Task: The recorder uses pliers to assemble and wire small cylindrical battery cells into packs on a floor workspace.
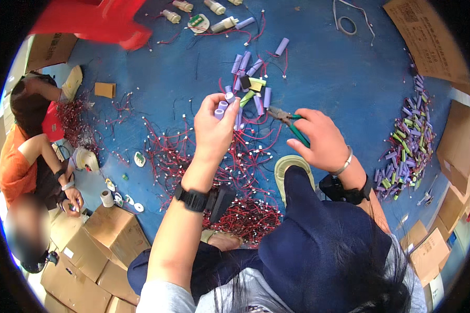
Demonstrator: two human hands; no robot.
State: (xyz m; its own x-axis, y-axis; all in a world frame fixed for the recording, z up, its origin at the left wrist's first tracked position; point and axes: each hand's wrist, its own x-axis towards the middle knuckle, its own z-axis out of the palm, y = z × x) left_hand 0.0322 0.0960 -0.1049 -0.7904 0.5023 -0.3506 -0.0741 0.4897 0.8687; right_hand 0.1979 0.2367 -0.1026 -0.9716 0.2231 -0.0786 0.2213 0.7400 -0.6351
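The left hand [213, 125] has its fingers closed around a bunch of small, smooth purple tubes [219, 113]. I can see at least three of them, with their round ends poking out at the far end of the grip. The right hand [318, 138] is wrapped around a pair of pliers with metal tips and green handles [282, 115]. The two handles look spread, but I cannot tell if the tips touch.

The step looks like picking up tubes and using the pliers on their thin wires. The tips point left, just on the near side of a loose purple tube [267, 97], and I cannot tell if they pinch a wire. The held tubes are to the left of the tips, apart from them.

A little past both hands, more purple tubes lie in a loose heap on the blue floor [318, 68], with a few bright green flat pieces [257, 82] mixed in. On the near side, thin red wires with tiny white plugs [245, 214] make a big messy pile between the arms.

I think the next move calls for the left hand to keep its bunch snug, while the right hand lines the tips up with just one wire and keeps them off the tubes' sides.
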